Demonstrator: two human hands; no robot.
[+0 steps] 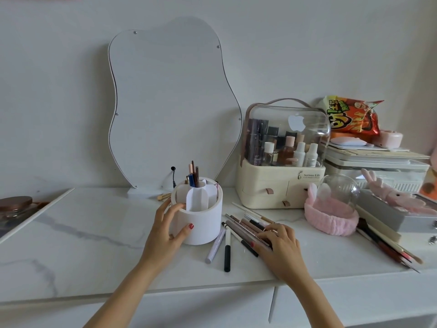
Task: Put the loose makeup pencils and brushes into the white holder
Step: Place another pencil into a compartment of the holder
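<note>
The round white holder (203, 223) stands on the marble top, divided into compartments. Several pencils (194, 176) stand upright in its back compartment. My left hand (169, 229) grips the holder's left side, thumb on the front wall and fingers over the rim. To its right lies a pile of loose pencils (246, 227), fanned out. My right hand (279, 249) rests on the pile with its fingers curled over several of them. A lilac pen (215, 246) and a black-and-white pen (227, 250) lie apart in front of the holder.
A wavy mirror (172, 102) leans on the wall behind the holder. A cream cosmetics case (279, 185) stands at the right, with a pink headband (331, 216) and more brushes (387, 247) beyond. A glass jar (14, 207) sits far left. The counter's front edge runs just below my wrists.
</note>
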